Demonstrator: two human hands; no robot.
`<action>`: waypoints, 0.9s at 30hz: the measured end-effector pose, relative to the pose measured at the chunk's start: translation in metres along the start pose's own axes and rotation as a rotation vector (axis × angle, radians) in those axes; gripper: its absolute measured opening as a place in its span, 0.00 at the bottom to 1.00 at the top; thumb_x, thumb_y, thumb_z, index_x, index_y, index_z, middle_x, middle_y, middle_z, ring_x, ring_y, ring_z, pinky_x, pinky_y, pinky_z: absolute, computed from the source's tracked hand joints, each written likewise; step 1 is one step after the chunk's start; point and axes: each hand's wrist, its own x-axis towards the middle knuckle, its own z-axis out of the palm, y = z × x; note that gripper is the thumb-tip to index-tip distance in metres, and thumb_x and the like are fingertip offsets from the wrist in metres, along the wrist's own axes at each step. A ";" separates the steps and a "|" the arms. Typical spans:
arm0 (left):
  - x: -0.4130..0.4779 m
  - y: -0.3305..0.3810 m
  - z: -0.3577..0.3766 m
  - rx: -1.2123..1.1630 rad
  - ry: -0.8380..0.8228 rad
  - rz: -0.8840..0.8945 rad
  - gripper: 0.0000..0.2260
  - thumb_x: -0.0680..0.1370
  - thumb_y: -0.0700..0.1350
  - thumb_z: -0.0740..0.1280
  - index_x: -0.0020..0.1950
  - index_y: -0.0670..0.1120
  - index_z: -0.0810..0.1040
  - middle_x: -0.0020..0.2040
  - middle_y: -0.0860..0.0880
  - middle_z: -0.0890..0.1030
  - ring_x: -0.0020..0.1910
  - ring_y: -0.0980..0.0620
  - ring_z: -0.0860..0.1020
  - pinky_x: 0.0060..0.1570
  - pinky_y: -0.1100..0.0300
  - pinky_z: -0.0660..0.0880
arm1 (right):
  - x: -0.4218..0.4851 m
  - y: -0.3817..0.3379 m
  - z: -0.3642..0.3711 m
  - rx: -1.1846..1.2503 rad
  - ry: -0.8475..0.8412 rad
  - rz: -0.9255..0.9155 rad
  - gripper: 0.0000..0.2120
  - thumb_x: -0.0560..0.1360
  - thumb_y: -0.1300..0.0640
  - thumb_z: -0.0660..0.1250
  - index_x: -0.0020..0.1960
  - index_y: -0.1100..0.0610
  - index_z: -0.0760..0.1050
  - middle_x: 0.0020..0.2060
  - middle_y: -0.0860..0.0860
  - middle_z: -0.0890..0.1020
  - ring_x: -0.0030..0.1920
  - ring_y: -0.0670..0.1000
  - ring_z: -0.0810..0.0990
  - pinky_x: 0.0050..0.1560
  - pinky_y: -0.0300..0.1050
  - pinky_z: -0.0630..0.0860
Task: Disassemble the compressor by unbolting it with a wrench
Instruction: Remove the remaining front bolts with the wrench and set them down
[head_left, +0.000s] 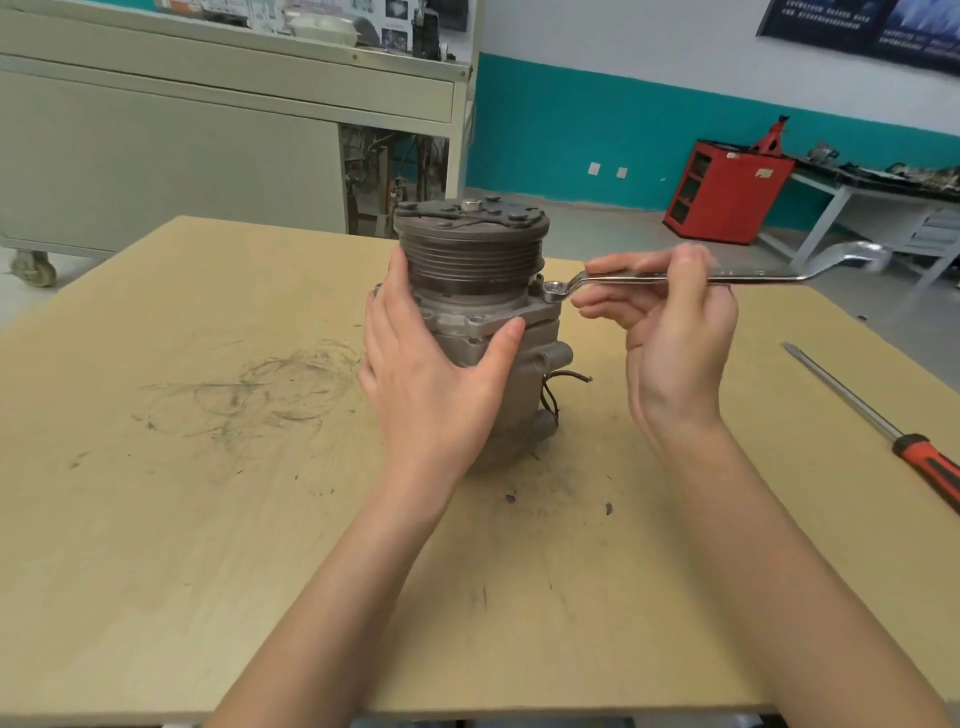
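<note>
A grey metal compressor (470, 260) stands upright on the wooden table (208, 467), its grooved pulley on top. My left hand (431, 364) wraps around its body from the left and front, thumb on the flange. A long silver ring wrench (753, 278) lies level to the right, its ring end (553, 291) set on a bolt at the flange's right corner. My right hand (670, 322) pinches the wrench shaft between thumb and fingers close to the ring end. Short wires stick out low on the compressor's right side.
A screwdriver (883, 421) with a red and black handle lies on the table at the right edge. Dark scuff marks stain the tabletop to the left. Behind stand a beige wheeled cabinet (208, 130), a red tool cabinet (727, 189) and a workbench (883, 192).
</note>
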 end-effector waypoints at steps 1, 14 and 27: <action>0.000 0.000 0.000 -0.006 0.002 0.001 0.43 0.69 0.63 0.66 0.79 0.50 0.53 0.77 0.50 0.61 0.76 0.50 0.58 0.73 0.41 0.57 | 0.009 0.003 -0.005 0.112 -0.013 0.146 0.15 0.82 0.59 0.49 0.41 0.60 0.68 0.34 0.55 0.84 0.30 0.53 0.82 0.31 0.39 0.77; -0.001 0.001 -0.001 -0.033 0.003 0.007 0.43 0.69 0.62 0.67 0.79 0.49 0.53 0.75 0.50 0.63 0.76 0.50 0.59 0.73 0.42 0.58 | 0.062 0.016 0.001 0.210 -0.162 0.596 0.24 0.82 0.46 0.52 0.40 0.61 0.75 0.32 0.56 0.84 0.26 0.47 0.81 0.26 0.34 0.76; 0.000 -0.003 0.000 -0.010 0.010 0.022 0.42 0.73 0.57 0.72 0.79 0.49 0.53 0.76 0.49 0.61 0.76 0.50 0.58 0.73 0.43 0.57 | -0.003 -0.042 0.042 -1.099 -0.249 -0.828 0.20 0.74 0.47 0.62 0.36 0.64 0.76 0.27 0.56 0.78 0.25 0.58 0.77 0.25 0.44 0.71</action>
